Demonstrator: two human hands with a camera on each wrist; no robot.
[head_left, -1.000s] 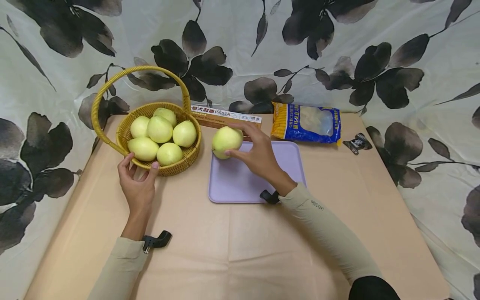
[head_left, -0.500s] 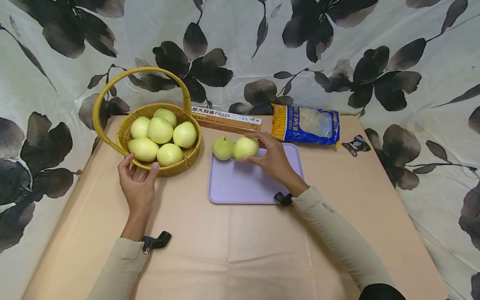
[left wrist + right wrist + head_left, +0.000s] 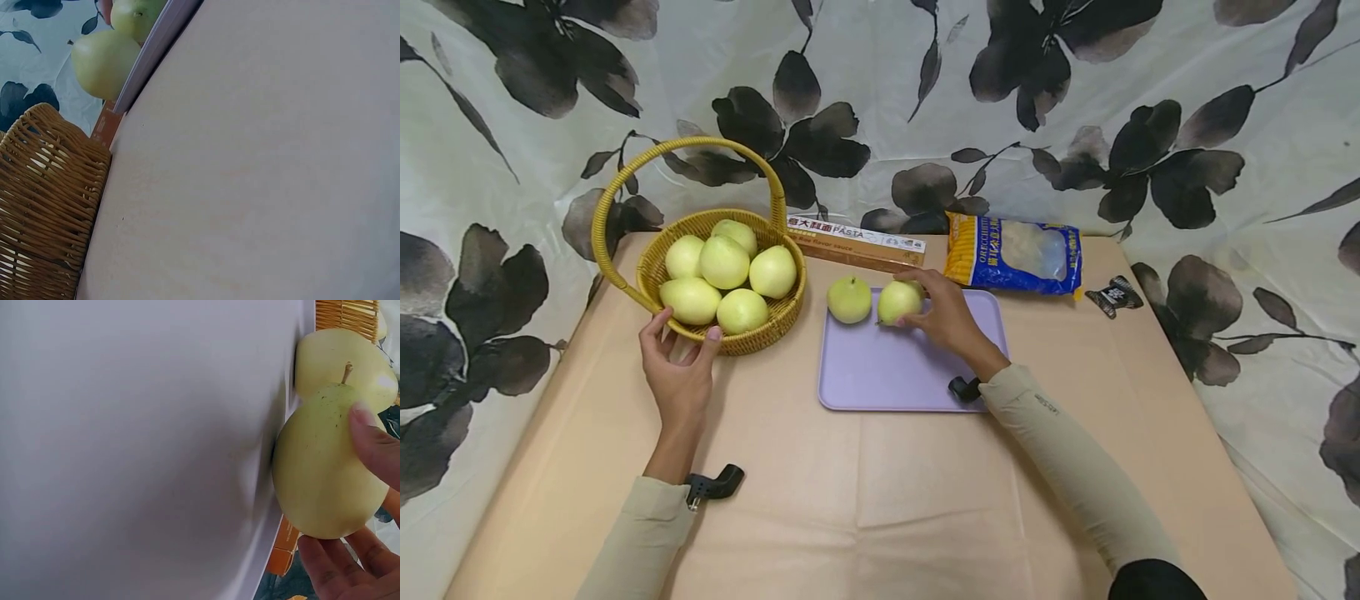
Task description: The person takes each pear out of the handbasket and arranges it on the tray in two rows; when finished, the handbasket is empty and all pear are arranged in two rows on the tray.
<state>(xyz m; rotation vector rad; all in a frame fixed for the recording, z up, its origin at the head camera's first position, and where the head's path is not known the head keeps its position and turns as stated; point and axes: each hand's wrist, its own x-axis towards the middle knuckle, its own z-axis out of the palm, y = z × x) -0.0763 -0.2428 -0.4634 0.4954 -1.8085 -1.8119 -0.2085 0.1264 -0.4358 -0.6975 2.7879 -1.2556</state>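
In the head view a yellow-green pear (image 3: 899,302) is at the far side of the lilac tray (image 3: 880,375), with my right hand (image 3: 951,312) holding it between thumb and fingers. The right wrist view shows my thumb on that pear (image 3: 328,469) near its stem and fingertips at its other end. Another pear (image 3: 849,300) sits just left of it on the tray. On the left stands a woven yellow basket (image 3: 767,337) with several pears inside. My left hand (image 3: 677,375) grips the basket's near side, thumb and fingers apart; the left wrist view leaves this hand out.
Behind the tray lies a long pasta box (image 3: 853,246). To its right are a blue and yellow pasta bag (image 3: 1018,254) and a small black wrapped packet (image 3: 1114,296). The basket's tall handle (image 3: 688,143) arches above it. A floral cloth (image 3: 880,100) hangs behind the table.
My right hand has moved right and slightly lower with its pear, which uncovers the other pear on the tray. My left hand keeps its place at the basket.
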